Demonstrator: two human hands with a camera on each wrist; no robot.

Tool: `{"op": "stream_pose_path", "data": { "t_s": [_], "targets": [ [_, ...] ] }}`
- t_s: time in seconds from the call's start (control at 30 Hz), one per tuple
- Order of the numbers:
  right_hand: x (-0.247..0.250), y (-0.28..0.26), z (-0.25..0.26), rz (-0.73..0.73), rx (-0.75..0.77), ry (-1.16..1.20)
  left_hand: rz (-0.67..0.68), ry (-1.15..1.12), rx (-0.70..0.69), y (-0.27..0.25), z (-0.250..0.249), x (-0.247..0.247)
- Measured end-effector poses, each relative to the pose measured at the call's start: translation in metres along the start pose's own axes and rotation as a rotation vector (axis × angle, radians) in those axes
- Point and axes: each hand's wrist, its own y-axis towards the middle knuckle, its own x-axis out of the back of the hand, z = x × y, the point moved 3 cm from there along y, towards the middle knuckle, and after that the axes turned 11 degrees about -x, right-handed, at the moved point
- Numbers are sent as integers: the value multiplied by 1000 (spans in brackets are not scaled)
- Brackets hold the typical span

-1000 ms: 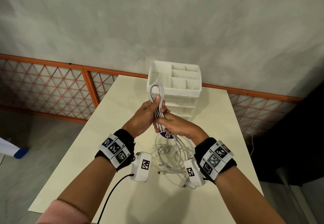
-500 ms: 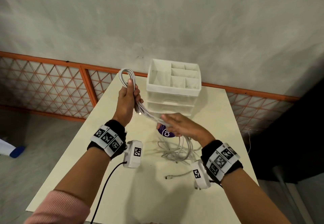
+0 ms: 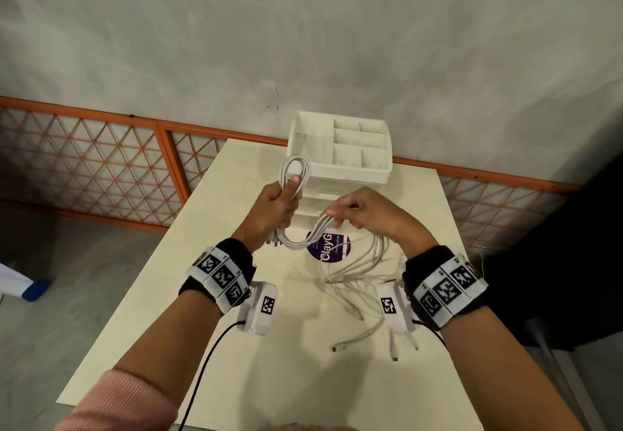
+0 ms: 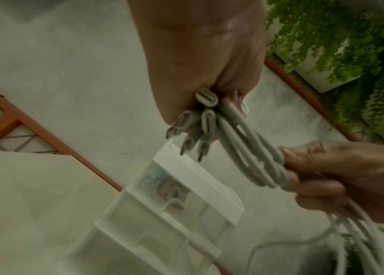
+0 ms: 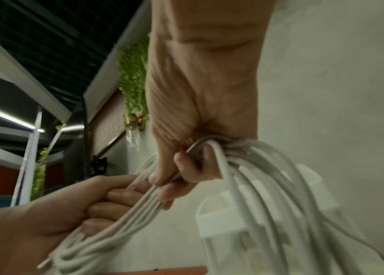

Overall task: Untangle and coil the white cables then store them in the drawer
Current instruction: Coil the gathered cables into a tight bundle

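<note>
My left hand [image 3: 281, 206] grips a coil of white cables [image 3: 295, 170] in its fist, and the loop stands up above the thumb. In the left wrist view several connector ends [image 4: 201, 121] poke out below the left hand [image 4: 205, 55]. My right hand [image 3: 354, 209] pinches the same bundle of strands a little to the right. A slack length [image 3: 303, 243] sags between the two hands. The right wrist view shows the right hand [image 5: 200, 115] curled round several cable strands [image 5: 240, 186]. More loose cable [image 3: 357, 273] trails onto the table. The white drawer unit [image 3: 340, 174] stands just behind both hands.
The cream table [image 3: 209, 312] has a purple round sticker [image 3: 337, 248] under the cables. Loose plug ends [image 3: 340, 348] lie near the front right. An orange lattice railing [image 3: 101, 167] and a grey wall run behind the table. The unit's top tray [image 3: 357, 142] has dividers.
My left hand has swung back from the far left toward the right hand, carrying the coil. My right hand has lifted, so the strands now sag in a loop between them.
</note>
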Motion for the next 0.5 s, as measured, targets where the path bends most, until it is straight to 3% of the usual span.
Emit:
{"op": "stream_pose_path", "data": {
  "t_s": [0.23, 0.5],
  "targets": [
    [1, 1, 25, -145, 115, 94, -29, 44, -61, 4, -15, -21],
    [4, -5, 34, -85, 178, 205, 2, 136, -105, 5, -17, -24]
  ]
}}
